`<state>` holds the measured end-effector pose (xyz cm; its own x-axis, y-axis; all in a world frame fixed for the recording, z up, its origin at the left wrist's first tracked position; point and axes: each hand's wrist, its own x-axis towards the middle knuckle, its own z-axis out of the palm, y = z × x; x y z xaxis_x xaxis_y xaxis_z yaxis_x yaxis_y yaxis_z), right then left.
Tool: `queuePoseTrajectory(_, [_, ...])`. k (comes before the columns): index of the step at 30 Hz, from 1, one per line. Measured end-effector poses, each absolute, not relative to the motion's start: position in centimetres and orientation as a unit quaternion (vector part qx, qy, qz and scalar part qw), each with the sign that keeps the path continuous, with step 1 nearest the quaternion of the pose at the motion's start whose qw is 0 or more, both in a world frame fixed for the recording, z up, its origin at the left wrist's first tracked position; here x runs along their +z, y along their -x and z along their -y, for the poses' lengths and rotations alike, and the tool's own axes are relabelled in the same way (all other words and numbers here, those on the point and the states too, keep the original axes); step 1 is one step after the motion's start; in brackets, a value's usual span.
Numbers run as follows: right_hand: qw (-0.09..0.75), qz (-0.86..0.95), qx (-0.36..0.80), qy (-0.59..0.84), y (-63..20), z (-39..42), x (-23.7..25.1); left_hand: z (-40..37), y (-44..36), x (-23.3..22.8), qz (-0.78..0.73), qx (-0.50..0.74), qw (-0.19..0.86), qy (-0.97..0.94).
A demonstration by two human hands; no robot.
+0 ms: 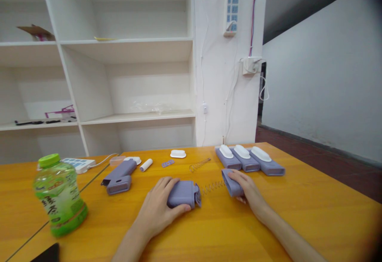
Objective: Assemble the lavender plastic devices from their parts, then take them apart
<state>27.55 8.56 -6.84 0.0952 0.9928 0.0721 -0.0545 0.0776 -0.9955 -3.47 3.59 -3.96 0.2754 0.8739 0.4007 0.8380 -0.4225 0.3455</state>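
My left hand (159,206) is wrapped round a purple ribbed plastic housing (182,194) lying on the table, its open end with loose flaps facing right. My right hand (249,188) grips a purple plastic sleeve (230,182), tilted just above the table. Between the two parts stretches a thin metal coil spring (212,187); whether its ends are fastened inside them is hidden. A second coil spring (199,165) lies behind. To the left rest another purple housing (125,171) with a short purple piece (118,185) in front of it, and a white cylinder (146,165).
Three purple units with white caps (243,152) stand at the back right. A white cap (178,154) and flat purple plate (168,163) lie at the back. On the left are a green-lidded bottle (58,198), a power strip (78,165) and a dark object (47,254).
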Motion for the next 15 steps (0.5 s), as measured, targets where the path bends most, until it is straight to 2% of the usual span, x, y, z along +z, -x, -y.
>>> queuePoseTrajectory(9, [0.522, 0.509, 0.472, 0.495, -26.5, -8.1, -6.7, -3.6, 3.1, -4.4, -0.538, 0.283, 0.046, -0.793])
queuePoseTrajectory(15, [0.509, 0.538, 0.420, 0.525, -26.7, -8.1, -6.4, -3.6, 3.1, -4.4, -0.542, 0.283, 0.045, -0.790])
